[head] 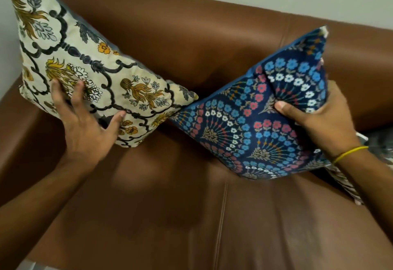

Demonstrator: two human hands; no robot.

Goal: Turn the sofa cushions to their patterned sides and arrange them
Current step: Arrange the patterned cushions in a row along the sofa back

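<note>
Cushions up, corners touching

Cushions stand two in hand on the brown sofa (pixel 191 61), both with their patterned faces toward the camera. The cream cushion (pixel 85 65) leans at the sofa's left end against the backrest, tilted on one corner. The left hand (pixel 85 125) lies spread against its printed face, fingers splayed, pressing more than gripping. The blue cushion (pixel 261 116) sits to the right, also tipped on a corner, and the right hand (pixel 314 116) pinches its right edge, thumb on the front and fingers hidden behind.

Risks, as I judge them: both cushions balance on corners, so letting go too soon could let either slump forward onto the seat or roll back to its plain side. Their near corners meet in the middle; pushing one could shove the other out of line. A flat palm gives little hold if the cream cushion slides.

Count: two cushions held, two hands, one sofa. A third patterned cushion (pixel 380 142) appears to peek out at the right edge, mostly hidden.
</note>
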